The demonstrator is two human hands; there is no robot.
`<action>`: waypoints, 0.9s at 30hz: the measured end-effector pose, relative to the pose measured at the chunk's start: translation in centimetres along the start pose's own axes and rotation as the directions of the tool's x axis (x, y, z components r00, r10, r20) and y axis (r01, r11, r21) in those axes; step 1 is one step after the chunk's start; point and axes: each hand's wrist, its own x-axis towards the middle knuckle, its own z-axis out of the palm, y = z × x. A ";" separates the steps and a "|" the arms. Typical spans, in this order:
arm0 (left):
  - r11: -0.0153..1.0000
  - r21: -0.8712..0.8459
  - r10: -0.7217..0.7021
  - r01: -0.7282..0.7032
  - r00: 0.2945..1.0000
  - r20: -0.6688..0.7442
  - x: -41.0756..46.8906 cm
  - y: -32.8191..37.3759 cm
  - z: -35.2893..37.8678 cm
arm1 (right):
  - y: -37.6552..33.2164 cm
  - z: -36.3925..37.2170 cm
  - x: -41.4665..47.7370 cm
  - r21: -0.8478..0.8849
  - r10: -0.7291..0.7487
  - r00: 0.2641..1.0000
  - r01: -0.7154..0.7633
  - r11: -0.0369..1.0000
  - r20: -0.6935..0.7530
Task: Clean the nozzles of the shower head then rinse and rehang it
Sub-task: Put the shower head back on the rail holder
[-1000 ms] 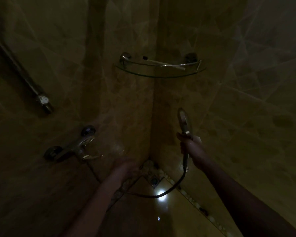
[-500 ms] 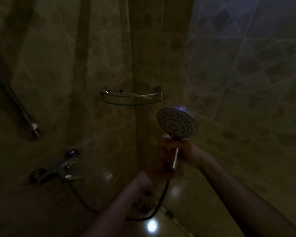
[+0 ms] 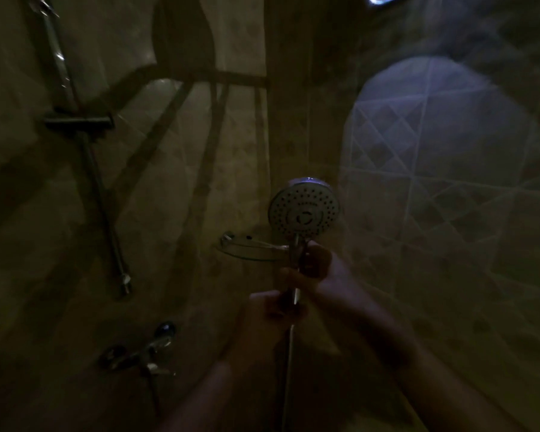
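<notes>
In a dim shower corner I hold up a round chrome shower head (image 3: 304, 213), its nozzle face turned toward me. My right hand (image 3: 321, 269) grips the handle just under the head. Lower on the same handle my left hand (image 3: 268, 319) wraps around it. The hose (image 3: 289, 369) hangs straight down between my forearms. On the left wall runs the slide rail (image 3: 100, 207) with its dark holder bracket (image 3: 78, 121), which carries nothing.
The chrome mixer tap (image 3: 144, 353) sticks out of the left wall low down. A glass corner shelf (image 3: 250, 249) with a small item on it sits just behind the handle. Tiled walls close in on both sides.
The shower head has been raised and turned to face me. My left hand came up from near the floor and took hold of the handle. My view tilted upward, revealing the rail bracket.
</notes>
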 end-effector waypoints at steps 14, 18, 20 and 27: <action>0.995 -0.034 0.085 -0.090 0.989 -0.119 5.5 11.4 -14.2 | -15.3 6.1 9.8 -0.030 -0.318 0.926 0.330 0.943 0.205; 0.985 0.097 0.157 -0.140 0.968 -0.197 7.9 15.8 -19.5 | -20.3 8.7 14.3 0.013 -0.369 0.907 0.374 0.927 0.205; 0.973 0.172 0.195 -0.156 0.950 -0.245 9.5 17.9 -22.3 | -22.8 10.2 16.6 0.055 -0.410 0.892 0.407 0.912 0.192; 0.901 0.394 0.281 -0.180 0.935 -0.216 14.1 24.3 -31.6 | -30.6 15.3 24.3 0.091 -0.467 0.876 0.459 0.884 0.121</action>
